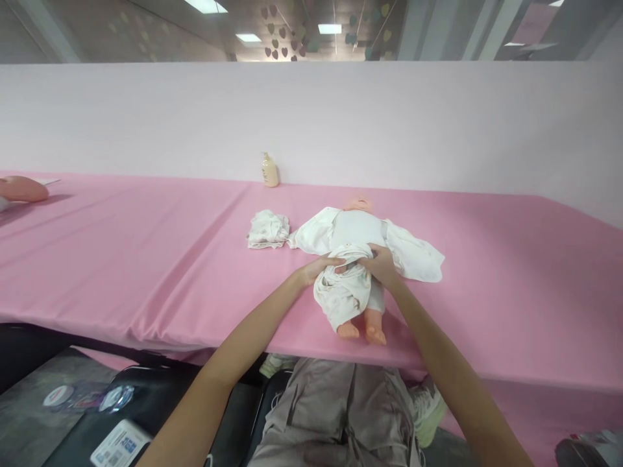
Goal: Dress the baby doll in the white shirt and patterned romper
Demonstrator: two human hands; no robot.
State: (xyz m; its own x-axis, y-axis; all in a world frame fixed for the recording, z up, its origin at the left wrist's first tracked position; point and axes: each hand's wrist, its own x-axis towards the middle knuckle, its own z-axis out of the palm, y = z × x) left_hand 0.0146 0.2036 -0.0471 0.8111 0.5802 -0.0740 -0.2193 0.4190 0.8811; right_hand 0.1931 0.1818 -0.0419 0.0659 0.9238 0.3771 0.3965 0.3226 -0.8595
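A baby doll (360, 228) lies on its back on the pink-covered table, feet toward me, dressed in white. A bunched white cloth garment (343, 295) covers its lower body and one leg. My left hand (325, 267) grips the garment's gathered edge from the left, with the fingers partly tucked into the folds. On the other side, my right hand (380, 264) pinches the same edge near the doll's belly. White sleeve-like fabric (416, 254) spreads out to the right of the doll, and more lies to its left. Both of the doll's bare feet show at the bottom.
A folded pile of white cloth (268, 229) sits left of the doll. Behind it stands a pump bottle (269, 171) by the white wall. Another doll's part (23, 189) shows at the far left. Below are a plastic bottle (87, 397) and a white labelled box (121, 445) on a black chair.
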